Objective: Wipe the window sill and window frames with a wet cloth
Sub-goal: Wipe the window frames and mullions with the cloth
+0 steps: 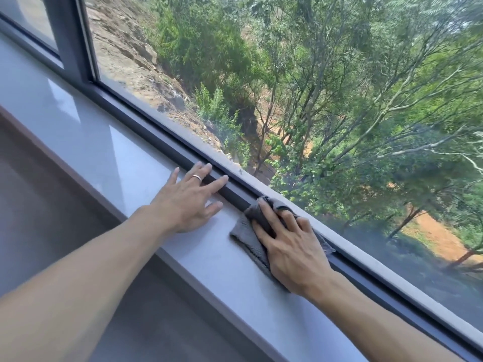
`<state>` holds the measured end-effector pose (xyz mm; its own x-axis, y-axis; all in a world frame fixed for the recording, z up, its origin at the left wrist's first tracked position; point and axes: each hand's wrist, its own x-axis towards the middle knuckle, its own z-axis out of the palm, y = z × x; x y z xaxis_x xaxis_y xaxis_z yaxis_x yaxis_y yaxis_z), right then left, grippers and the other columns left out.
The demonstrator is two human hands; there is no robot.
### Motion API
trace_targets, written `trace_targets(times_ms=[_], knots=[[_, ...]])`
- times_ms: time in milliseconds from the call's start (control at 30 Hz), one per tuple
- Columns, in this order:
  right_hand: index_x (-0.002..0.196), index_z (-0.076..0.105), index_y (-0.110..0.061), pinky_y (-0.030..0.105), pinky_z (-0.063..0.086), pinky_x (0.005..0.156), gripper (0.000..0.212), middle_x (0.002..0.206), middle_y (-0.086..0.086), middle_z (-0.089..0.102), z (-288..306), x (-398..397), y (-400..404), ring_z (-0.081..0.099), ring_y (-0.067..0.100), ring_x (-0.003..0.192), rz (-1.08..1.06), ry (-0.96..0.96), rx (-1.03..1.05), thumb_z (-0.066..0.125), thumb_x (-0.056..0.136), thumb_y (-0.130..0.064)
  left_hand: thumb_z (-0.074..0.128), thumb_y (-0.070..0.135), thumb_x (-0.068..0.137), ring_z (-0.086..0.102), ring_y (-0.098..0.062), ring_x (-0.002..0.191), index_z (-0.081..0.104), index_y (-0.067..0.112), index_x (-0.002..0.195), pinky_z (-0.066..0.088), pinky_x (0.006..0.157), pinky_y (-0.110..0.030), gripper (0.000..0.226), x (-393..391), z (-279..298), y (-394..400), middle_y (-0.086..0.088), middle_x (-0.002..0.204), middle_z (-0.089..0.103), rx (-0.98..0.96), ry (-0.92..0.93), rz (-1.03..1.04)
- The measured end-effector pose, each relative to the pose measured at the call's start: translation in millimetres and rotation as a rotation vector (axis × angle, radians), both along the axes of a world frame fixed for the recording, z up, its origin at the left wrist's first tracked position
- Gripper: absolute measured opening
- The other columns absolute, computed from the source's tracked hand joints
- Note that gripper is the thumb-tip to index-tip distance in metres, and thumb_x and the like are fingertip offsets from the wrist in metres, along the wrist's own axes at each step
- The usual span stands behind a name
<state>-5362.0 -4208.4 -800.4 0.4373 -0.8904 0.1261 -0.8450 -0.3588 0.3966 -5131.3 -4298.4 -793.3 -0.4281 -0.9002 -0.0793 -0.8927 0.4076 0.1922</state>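
Observation:
A pale grey glossy window sill (109,142) runs diagonally from upper left to lower right. Along its far edge lies the dark grey bottom window frame (146,121). My right hand (290,241) presses a grey cloth (248,239) flat where the sill meets the frame, its fingertips pushing the cloth up onto the frame. My left hand (190,199), wearing a ring, rests flat on the sill just left of the cloth, fingers spread and their tips touching the frame.
A dark vertical frame post (72,35) rises at upper left between two glass panes. The large pane (313,100) shows trees and a dirt slope far below. A grey-brown wall face (39,205) drops beneath the sill's near edge.

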Motion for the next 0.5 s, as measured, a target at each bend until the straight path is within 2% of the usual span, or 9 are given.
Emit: trace_targets(times_ms=[133,300,400,500], knots=[[0.129,0.062,-0.018,0.041,0.035,0.080,0.051,0.151,0.015,0.041,4,28,-29,0.045,0.031,0.115,0.012,0.002,0.003,0.033,0.088,-0.026,0.030,0.056,0.100,-0.012,-0.014,0.150,0.002,0.042,0.154,0.005,0.122,-0.048,0.062,-4,-1,3,-0.001,0.164,-0.003,-0.003,0.033,0.017],[0.127,0.063,-0.013,0.044,0.038,0.084,0.049,0.154,0.015,0.037,3,8,2,0.046,0.032,0.113,0.017,-0.039,0.028,0.042,0.084,-0.021,0.029,0.057,0.100,-0.012,-0.013,0.150,0.004,0.043,0.154,0.013,0.121,-0.048,0.061,-1,-1,1,0.000,0.164,-0.005,0.040,0.048,0.003],[0.131,0.061,-0.013,0.042,0.039,0.080,0.053,0.151,0.016,0.041,6,23,-19,0.049,0.032,0.112,0.021,-0.052,0.028,0.038,0.085,-0.023,0.030,0.057,0.099,-0.011,-0.013,0.150,0.006,0.043,0.153,0.015,0.121,-0.046,0.061,-2,0,-3,-0.001,0.164,-0.001,0.052,0.060,0.002],[0.133,0.060,-0.012,0.041,0.044,0.079,0.057,0.148,0.017,0.045,10,51,-48,0.050,0.030,0.113,0.022,-0.037,0.040,0.030,0.086,-0.024,0.031,0.055,0.100,-0.003,-0.011,0.151,0.009,0.037,0.155,0.015,0.121,-0.041,0.062,6,7,-8,0.001,0.164,0.007,0.034,0.064,-0.026]])
